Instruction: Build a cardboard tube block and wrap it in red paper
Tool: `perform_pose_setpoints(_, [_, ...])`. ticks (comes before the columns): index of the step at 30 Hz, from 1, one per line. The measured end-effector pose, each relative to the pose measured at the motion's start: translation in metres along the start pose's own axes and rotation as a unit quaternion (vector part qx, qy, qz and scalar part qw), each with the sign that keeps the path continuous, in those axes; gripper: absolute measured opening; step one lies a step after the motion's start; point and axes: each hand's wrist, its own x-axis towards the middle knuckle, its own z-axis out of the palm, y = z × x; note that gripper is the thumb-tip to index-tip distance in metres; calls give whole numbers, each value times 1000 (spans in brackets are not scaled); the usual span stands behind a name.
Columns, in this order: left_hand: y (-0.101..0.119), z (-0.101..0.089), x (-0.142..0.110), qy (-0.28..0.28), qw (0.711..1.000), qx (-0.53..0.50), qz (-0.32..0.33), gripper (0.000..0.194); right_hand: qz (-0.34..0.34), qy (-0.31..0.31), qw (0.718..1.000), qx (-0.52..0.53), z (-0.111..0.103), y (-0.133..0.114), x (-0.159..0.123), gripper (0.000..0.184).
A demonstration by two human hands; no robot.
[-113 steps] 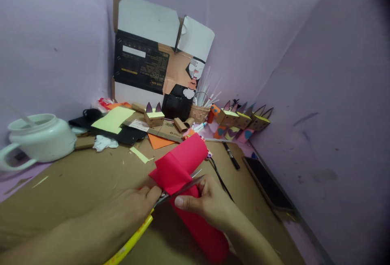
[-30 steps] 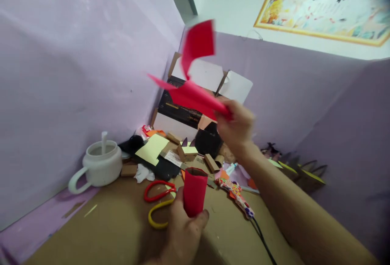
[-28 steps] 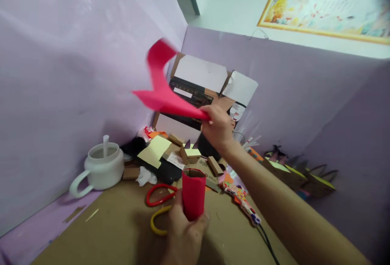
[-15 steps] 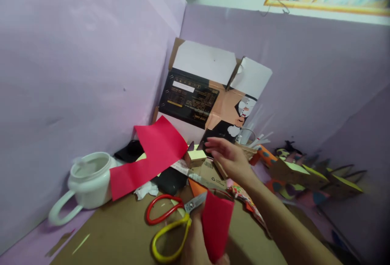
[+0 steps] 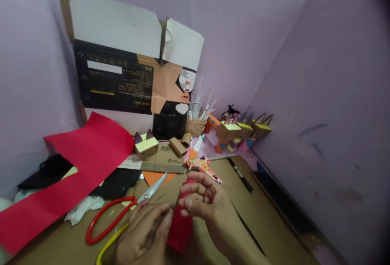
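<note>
My left hand point(image 5: 145, 232) and my right hand point(image 5: 203, 205) meet low in the middle over a red paper-covered tube point(image 5: 179, 232). Both hands have curled fingers pressed on the tube, which is mostly hidden behind them. Just left of my left hand lie scissors point(image 5: 122, 212) with one red and one yellow handle, blades pointing up right. A large L-shaped red paper sheet point(image 5: 70, 171) lies on the left, draped over black and yellow scraps.
A brown cardboard mat point(image 5: 274, 224) covers the desk inside purple walls. A flattened printed box point(image 5: 122, 74) leans at the back. Small cardboard animal boxes point(image 5: 243, 129), a basket of pens point(image 5: 196, 122), a black marker point(image 5: 240, 173) and a dark phone point(image 5: 283, 200) lie to the right.
My right hand dropped the red sheet on the left pile and came back down to the tube. My view tilted down and right, and the white pot left the picture.
</note>
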Motion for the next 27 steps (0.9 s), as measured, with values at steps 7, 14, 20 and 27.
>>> perform_pose_setpoints(7, [18, 20, -4, -48, 986, 81, 141, 12, -46, 44, 996, -68, -18, 17, -21, 43])
perform_pose_setpoints(14, [25, 32, -13, -52, 932, 232, 272, 21, -117, 5, 959, -259, -42, 40, -29, 33])
perform_pose_setpoints(20, [23, 36, -13, -41, 919, 283, 271, 17, -118, -32, 957, -264, -42, 42, -36, 33])
perform_pose_setpoints(27, [5, 18, 2, 99, 947, 284, 116, 24, -97, 103, 988, -64, -41, 23, -29, 22])
